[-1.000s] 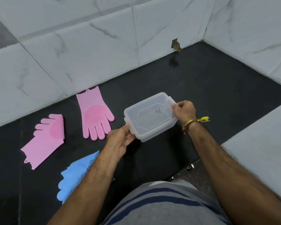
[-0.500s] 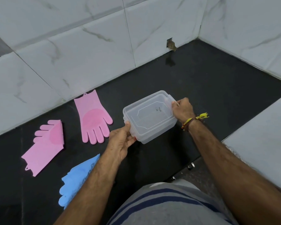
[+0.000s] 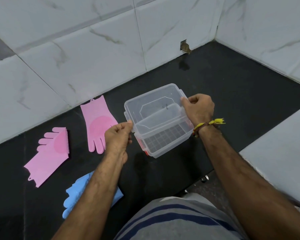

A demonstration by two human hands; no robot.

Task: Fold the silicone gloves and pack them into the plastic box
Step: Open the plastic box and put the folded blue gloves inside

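Observation:
A clear plastic box (image 3: 164, 144) rests on the black counter, its grid-patterned floor showing. Its clear lid (image 3: 152, 106) is lifted off and tilted above the box. My left hand (image 3: 117, 135) pinches the lid's left end and my right hand (image 3: 198, 108) grips its right end. One pink silicone glove (image 3: 98, 122) lies flat, fingers toward me, just left of the box. A second pink glove (image 3: 49, 153) lies further left, folded along its length. A blue glove (image 3: 76, 194) lies near me, partly hidden under my left forearm.
The black counter (image 3: 232, 94) is bounded by white marble-tile walls (image 3: 76, 66) at the back and right. A hole in the tile (image 3: 184, 46) sits near the corner. A pale slab (image 3: 280, 153) lies at the right. My striped shirt fills the bottom.
The lid has come off the box and risen, tilting up at its far side. Both hands rose with it. The box interior is now exposed.

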